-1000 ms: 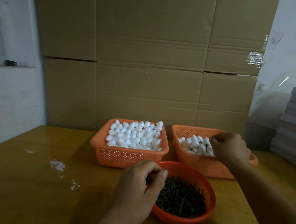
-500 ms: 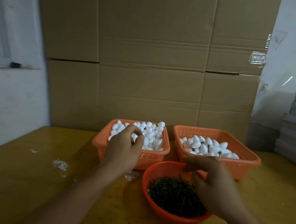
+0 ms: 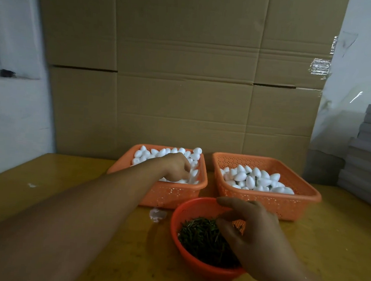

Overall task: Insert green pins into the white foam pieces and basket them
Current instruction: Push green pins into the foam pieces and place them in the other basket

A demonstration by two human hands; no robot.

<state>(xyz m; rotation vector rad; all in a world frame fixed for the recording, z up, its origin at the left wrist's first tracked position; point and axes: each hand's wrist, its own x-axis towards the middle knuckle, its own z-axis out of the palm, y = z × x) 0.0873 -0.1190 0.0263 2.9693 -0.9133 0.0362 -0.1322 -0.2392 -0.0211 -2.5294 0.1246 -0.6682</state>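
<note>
Loose white foam pieces fill the left orange basket. My left hand reaches into that pile with its fingers pointing down; the blurred fingertips are buried among the pieces, so any hold is hidden. The right orange basket holds foam pieces, some showing green pins. In front stands a round red bowl of green pins. My right hand hovers over the bowl's right side, thumb and fingers apart and curved down onto the pins.
The baskets and bowl stand on a yellow wooden table with white smears. A wall of cardboard rises right behind the baskets. Grey stacked boards sit at the right edge.
My left hand left the pin bowl and went forward into the left basket's foam pile. My right hand came back from the right basket and dropped onto the pins in the bowl.
</note>
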